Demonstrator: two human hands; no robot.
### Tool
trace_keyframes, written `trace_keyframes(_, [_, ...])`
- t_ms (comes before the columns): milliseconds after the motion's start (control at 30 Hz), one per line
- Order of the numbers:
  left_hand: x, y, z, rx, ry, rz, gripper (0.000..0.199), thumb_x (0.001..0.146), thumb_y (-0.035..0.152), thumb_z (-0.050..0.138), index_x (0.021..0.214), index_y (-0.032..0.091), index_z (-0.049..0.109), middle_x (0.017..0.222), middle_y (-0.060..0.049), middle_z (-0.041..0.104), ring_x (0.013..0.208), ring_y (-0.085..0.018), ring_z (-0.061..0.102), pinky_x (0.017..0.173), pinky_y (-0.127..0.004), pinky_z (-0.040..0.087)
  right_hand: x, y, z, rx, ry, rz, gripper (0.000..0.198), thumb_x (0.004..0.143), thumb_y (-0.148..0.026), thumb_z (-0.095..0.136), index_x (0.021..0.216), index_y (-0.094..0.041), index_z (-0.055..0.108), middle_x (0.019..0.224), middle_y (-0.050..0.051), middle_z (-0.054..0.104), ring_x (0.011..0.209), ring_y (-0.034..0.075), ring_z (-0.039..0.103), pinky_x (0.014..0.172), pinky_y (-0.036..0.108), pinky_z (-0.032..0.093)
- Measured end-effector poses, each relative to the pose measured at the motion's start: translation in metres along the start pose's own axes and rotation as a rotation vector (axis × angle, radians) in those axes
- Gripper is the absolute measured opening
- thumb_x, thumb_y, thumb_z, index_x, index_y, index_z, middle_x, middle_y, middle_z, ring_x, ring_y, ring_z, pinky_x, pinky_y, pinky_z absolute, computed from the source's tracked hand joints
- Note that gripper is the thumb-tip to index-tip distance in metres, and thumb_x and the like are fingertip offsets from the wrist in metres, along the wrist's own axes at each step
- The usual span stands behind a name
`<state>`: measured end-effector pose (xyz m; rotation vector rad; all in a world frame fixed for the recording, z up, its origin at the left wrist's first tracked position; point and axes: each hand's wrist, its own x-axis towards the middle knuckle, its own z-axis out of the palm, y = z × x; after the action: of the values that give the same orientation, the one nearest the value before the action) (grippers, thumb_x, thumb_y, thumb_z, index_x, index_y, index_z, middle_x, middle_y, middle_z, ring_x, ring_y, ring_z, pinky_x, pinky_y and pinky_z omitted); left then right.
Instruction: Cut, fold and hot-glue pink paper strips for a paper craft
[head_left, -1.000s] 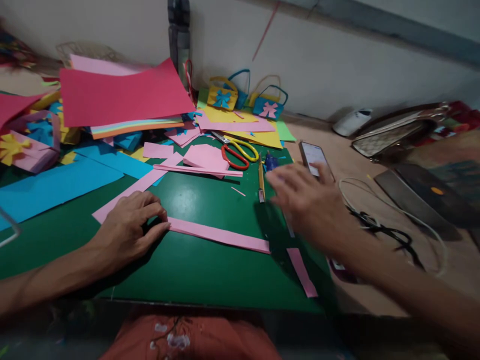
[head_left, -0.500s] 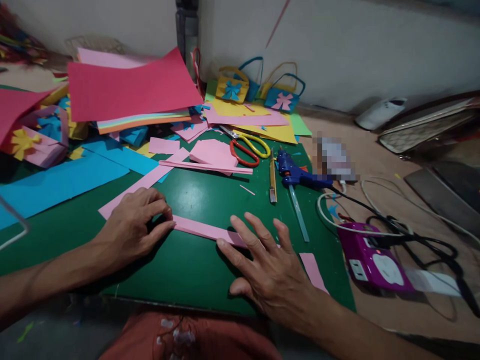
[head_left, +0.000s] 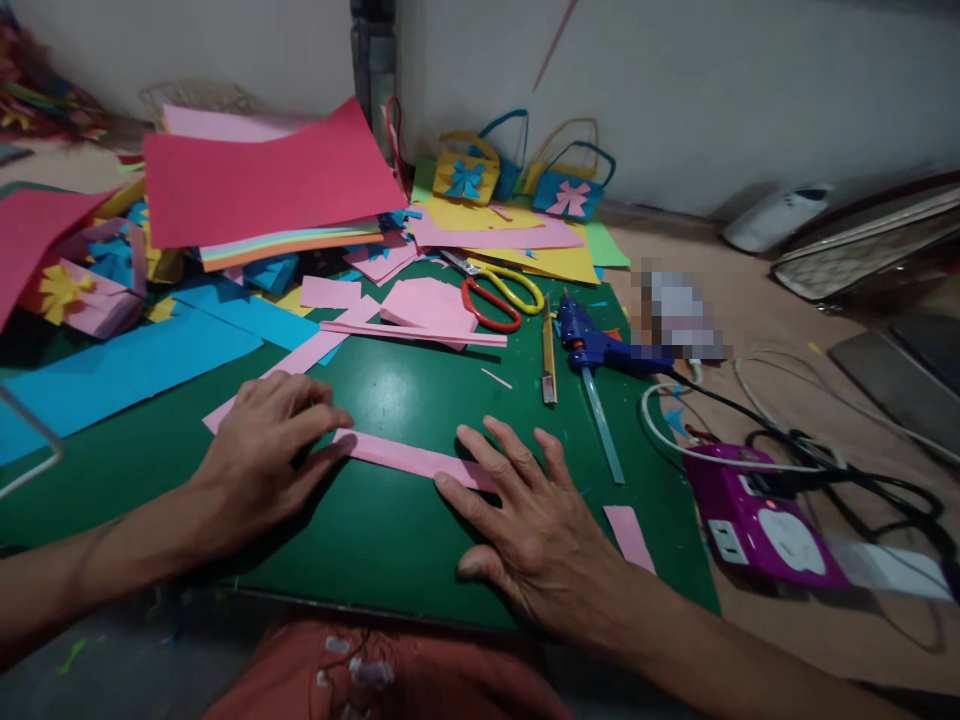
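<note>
Right hand (head_left: 536,535) has come down, fingers spread, onto a pink paper strip (head_left: 409,457) at center frame; left hand (head_left: 262,450) meets its end, pinch unclear.

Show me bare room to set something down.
Mostly bare green surface lies between the front pink strip and the thin pink strip behind it; another patch nearer, between left hand and right hand. Back left is crowded with paper sheets.

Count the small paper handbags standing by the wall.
4: a blue-bowed yellow paper handbag, a blue paper handbag behind it, a pink-bowed blue paper handbag further right, and a yellow paper handbag behind that. Others may be hidden.
</note>
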<state>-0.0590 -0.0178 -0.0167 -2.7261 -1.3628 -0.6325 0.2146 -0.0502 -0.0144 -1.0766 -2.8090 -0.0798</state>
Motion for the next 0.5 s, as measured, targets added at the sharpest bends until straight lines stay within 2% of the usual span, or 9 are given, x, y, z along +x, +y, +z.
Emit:
trace_keyframes(67, [-0.002, 0.012, -0.004, 0.082, 0.007, 0.088, 0.016, 0.089, 0.027, 0.052, 0.099, 0.021, 0.063, 0.098, -0.009, 0.055, 0.087, -0.024, 0.050, 0.074, -0.040, 0.037, 0.000, 0.000, 0.000, 0.002, 0.006, -0.003, 0.050, 0.090, -0.053, 0.036, 0.127, -0.023, 0.051, 0.138, 0.017, 0.043, 0.129, 0.037, 0.030, 0.094, 0.060, 0.026])
trace_keyframes(200, [-0.005, 0.035, -0.004, 0.109, -0.105, 0.231, 0.047, 0.086, 0.055, 0.045, 0.119, 0.023, 0.055, 0.108, -0.013, 0.052, 0.089, -0.027, 0.047, 0.074, -0.043, 0.036, -0.001, 0.000, 0.000, -0.025, 0.013, -0.016, 0.051, 0.090, -0.052, 0.038, 0.129, -0.022, 0.050, 0.138, 0.017, 0.044, 0.129, 0.037, 0.030, 0.094, 0.060, 0.026])
trace_keyframes(333, [-0.004, 0.040, 0.002, 0.092, -0.167, 0.233, 0.060, 0.086, 0.065, 0.033, 0.125, 0.023, 0.052, 0.107, -0.013, 0.051, 0.088, -0.027, 0.045, 0.073, -0.043, 0.036, 0.000, 0.000, 0.000, -0.027, 0.027, -0.013, 0.051, 0.090, -0.052, 0.037, 0.129, -0.021, 0.050, 0.137, 0.017, 0.046, 0.129, 0.037, 0.031, 0.094, 0.059, 0.027])
trace_keyframes(500, [-0.010, 0.028, 0.003, 0.090, -0.123, 0.182, 0.054, 0.088, 0.060, 0.035, 0.120, 0.022, 0.056, 0.106, -0.013, 0.050, 0.088, -0.027, 0.044, 0.072, -0.042, 0.037, 0.001, 0.000, -0.001, -0.010, 0.038, -0.008, 0.046, 0.089, -0.049, 0.043, 0.125, -0.022, 0.053, 0.136, 0.016, 0.047, 0.129, 0.036, 0.032, 0.095, 0.058, 0.027])
